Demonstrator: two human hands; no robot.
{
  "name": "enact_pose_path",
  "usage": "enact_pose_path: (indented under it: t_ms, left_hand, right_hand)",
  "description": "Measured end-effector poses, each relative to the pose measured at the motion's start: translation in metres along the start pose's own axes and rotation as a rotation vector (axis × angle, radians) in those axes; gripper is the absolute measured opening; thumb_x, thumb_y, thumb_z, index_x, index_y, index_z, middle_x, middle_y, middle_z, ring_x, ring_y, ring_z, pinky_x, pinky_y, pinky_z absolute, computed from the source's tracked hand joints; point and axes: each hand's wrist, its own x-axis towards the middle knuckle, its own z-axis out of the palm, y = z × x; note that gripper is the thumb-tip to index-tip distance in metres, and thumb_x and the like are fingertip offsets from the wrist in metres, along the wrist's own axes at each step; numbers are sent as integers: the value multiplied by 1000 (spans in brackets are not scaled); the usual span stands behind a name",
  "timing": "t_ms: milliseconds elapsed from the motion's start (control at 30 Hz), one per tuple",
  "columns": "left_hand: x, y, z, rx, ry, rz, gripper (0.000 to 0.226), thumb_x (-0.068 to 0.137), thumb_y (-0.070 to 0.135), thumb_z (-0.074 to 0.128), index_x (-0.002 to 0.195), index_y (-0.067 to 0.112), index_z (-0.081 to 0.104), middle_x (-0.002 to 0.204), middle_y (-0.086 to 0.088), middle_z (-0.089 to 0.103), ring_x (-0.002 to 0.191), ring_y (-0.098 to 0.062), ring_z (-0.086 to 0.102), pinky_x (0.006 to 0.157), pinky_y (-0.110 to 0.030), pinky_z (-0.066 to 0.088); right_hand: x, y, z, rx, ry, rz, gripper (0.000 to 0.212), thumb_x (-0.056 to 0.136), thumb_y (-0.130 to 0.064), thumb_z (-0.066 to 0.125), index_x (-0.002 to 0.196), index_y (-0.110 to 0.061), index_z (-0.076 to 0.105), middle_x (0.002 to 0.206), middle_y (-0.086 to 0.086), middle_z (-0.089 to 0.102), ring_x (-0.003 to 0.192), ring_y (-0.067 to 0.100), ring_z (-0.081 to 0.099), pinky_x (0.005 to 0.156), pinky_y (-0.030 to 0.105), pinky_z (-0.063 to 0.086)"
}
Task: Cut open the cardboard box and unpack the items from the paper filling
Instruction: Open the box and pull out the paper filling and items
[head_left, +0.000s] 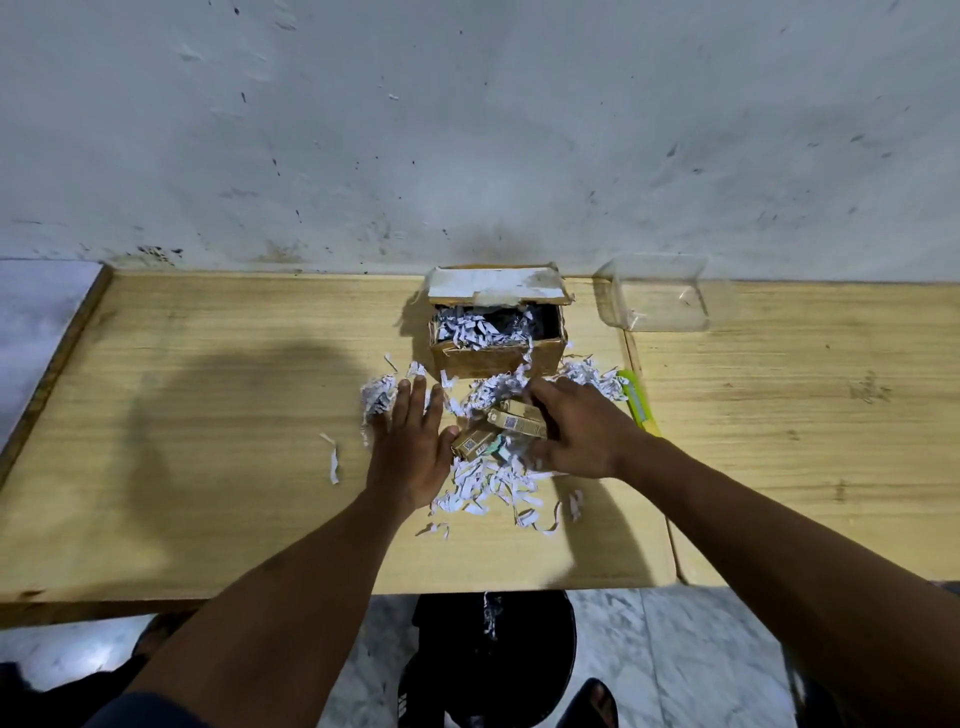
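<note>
Two hands are over the desk (208, 441): one left hand (415, 441) and one right hand (582, 431). Between them lie three small brown cartons (519, 423). Beyond the hands stands one cardboard box (498, 358). Beyond the right hand is one clear plastic container (657, 296), and just right of that hand one yellow-green utility knife (641, 402). The shredded paper strips (488, 483) are too many to count.

On the far middle of the tabletop (208, 441) the cardboard box (498, 358) stands open, its taped flap raised, with paper filling (488, 483) inside it and spread in front of it. The left grip (415, 441) lies flat with straight fingers on the shreds, its thumb touching the small boxes (519, 422). The right grip (582, 431) curls over these small boxes from the right. A green knife (641, 402) lies just beside the right grip, and a clear container (660, 296) stands right of the cardboard box.
</note>
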Motion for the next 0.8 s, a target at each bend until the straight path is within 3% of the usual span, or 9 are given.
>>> enact_pose_path:
  t_ms: [133,200,300,533,633,800]
  left_hand:
    - [1,0,1,21,-11,-5,62,100,44,31,154,15,23,163,-11,13,151,-29,5,110,-62,25]
    - [1,1,0,18,-14,-9,62,99,40,37,155,15,22,164,-10,12,152,-29,3,111,-61,24]
    - [0,2,-2,12,-28,-3,67,97,35,43,156,16,18,165,-9,6,152,-28,-1,112,-61,21]
    - [0,2,-4,2,-46,-5,75,92,29,49,156,17,12,165,-8,-1,151,-27,-7,113,-61,19]
    - [0,2,-4,-3,-40,-10,73,93,30,48,156,17,12,165,-7,-1,151,-27,-8,113,-61,19]
    - [-1,3,-5,-7,-37,-13,72,94,31,47,156,17,14,165,-7,1,151,-27,-6,112,-61,20]
  right_hand:
    - [24,-18,1,9,-26,-35,33,75,-25,66,102,-20,48,92,2,61,80,30,58,62,31,39]
    - [34,-26,5,-146,-49,-58,44,74,-34,68,114,-22,53,102,2,69,90,28,65,64,29,39]
    - [45,-33,9,-298,-108,-42,53,73,-47,72,120,-28,56,112,-1,69,100,27,66,73,33,50]
    - [46,-31,16,-300,-131,-81,70,78,-59,61,142,-34,44,132,-5,59,116,24,61,84,35,50]
    - [47,-27,19,-297,-108,-84,63,81,-61,60,137,-34,48,128,-5,62,113,24,62,82,34,50]
    - [48,-28,16,-280,-94,-107,43,75,-38,68,118,-31,62,108,-3,72,97,27,68,73,34,53]
